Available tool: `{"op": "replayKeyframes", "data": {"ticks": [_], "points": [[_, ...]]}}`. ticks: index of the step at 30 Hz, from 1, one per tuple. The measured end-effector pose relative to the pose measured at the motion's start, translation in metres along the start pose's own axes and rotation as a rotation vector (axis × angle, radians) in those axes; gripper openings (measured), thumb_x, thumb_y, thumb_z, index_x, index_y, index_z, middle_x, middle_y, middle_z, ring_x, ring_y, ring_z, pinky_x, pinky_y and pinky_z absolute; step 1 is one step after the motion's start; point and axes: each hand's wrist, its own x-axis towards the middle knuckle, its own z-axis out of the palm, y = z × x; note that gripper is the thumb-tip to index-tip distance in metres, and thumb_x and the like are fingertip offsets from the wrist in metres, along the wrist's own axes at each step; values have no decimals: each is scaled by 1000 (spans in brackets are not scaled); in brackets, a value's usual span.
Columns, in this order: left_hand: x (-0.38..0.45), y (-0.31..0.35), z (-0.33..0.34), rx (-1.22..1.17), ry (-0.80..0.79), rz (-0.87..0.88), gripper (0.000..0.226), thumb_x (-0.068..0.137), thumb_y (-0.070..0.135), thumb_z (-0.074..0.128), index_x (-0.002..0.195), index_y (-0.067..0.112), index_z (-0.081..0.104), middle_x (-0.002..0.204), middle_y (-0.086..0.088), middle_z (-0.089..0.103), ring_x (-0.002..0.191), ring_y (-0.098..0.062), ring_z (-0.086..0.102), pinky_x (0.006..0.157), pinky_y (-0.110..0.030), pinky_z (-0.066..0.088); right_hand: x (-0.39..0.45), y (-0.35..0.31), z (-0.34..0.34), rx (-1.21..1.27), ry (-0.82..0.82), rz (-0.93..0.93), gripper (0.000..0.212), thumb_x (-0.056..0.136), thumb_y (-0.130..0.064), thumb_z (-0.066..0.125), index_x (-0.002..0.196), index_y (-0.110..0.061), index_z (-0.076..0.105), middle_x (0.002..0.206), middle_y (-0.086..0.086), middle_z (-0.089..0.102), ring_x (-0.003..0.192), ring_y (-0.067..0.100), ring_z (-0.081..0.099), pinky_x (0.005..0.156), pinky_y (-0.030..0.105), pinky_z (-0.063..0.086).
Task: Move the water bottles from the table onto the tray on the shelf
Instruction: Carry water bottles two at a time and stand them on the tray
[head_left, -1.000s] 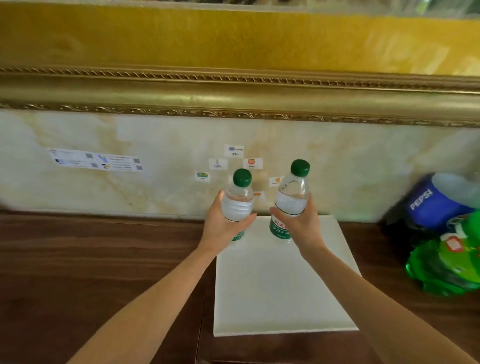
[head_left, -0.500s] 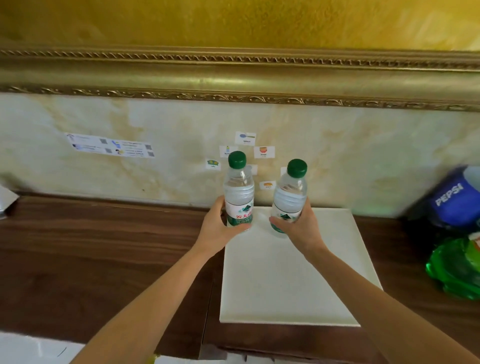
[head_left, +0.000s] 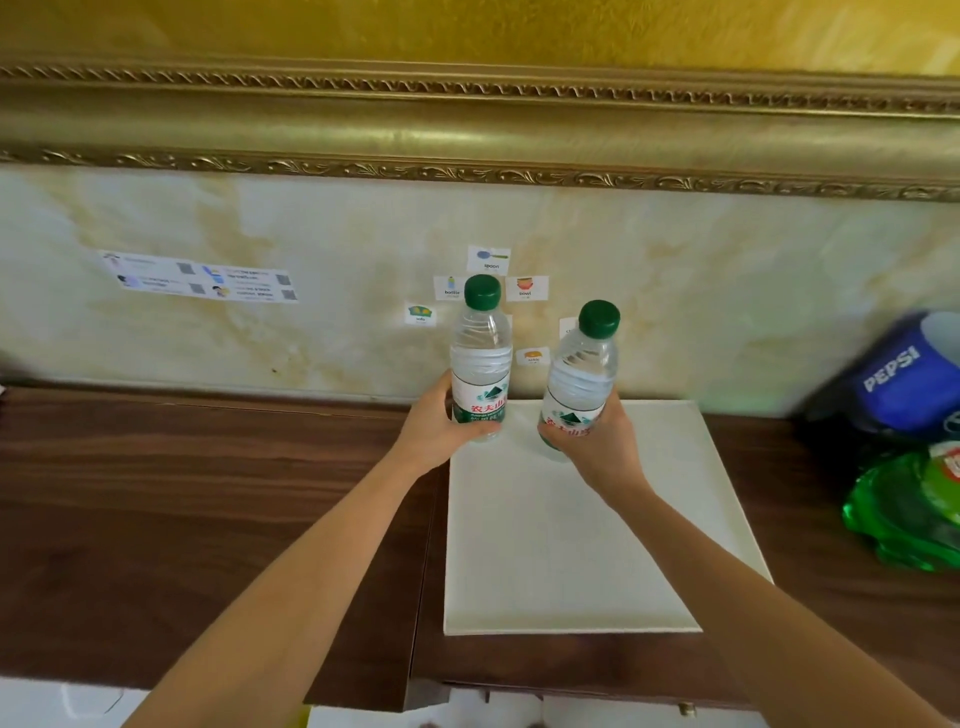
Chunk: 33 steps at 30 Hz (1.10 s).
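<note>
Head camera view, looking down along two bare forearms that reach out over a dark wooden shelf (head_left: 208, 493) toward a marbled wall. A flat cream tray (head_left: 571, 545) lies on the shelf, its far edge close to the wall.

Each hand holds one clear water bottle with a green cap. The left hand (head_left: 441, 431) has its fingers wrapped around the lower, labelled part of the left bottle (head_left: 480, 364). That bottle stands upright, long axis vertical, at the tray's far left corner; its base looks to be on or just above the tray surface, though the fingers hide the contact.

The right hand (head_left: 597, 441) grips the right bottle (head_left: 579, 384) the same way, fingers closed around its label. This bottle tilts, cap leaning to the right, and sits over the tray's far edge, just to the right of the first bottle. The two bottles are near each other but apart.

For the coming set-down, the tray lies directly beneath both bottles. The right bottle probably needs straightening to vertical before its base can rest flat.

At the shelf's right end lie large blue and green soda bottles (head_left: 909, 441), well clear of the tray.
</note>
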Motion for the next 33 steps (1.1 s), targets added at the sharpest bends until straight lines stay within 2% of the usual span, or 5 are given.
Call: {"op": "replayKeyframes", "data": {"ticks": [6,9,19,25,33], "points": [[2,-4,-3,2,-40,17,69,71,15,83,131,20,49,125,8,60,111,-5,55,80,-6,43,0,1,-2,-33,-18,-2,67,62,-32,84,120,-26,53,107,-8,66,97,12,63,73,21,48],[3,-6,-7,0,-77,27,70,73,12,82,133,18,47,127,7,58,114,-5,54,79,-1,43,0,0,-3,-50,-44,-2,69,60,-37,84,121,-29,52,107,-10,66,97,11,64,76,24,51],[8,-9,-10,24,-124,57,66,75,11,80,132,19,47,117,17,58,100,15,54,77,1,44,-4,-3,-9,-40,-63,-16,64,69,-22,84,121,-19,47,99,-10,57,88,9,55,74,21,47],[7,-13,-8,10,-103,53,70,71,12,83,131,20,48,125,8,61,111,-2,57,94,-23,48,7,-16,3,-2,-205,-66,69,74,-19,81,130,-18,42,112,-10,55,103,8,55,94,24,48],[8,-11,-8,21,-97,37,69,71,8,82,130,18,49,122,8,61,106,-1,56,80,-3,44,15,-15,7,-6,-301,-98,83,74,-9,80,141,-21,33,128,-10,54,113,5,51,97,22,43]]}}
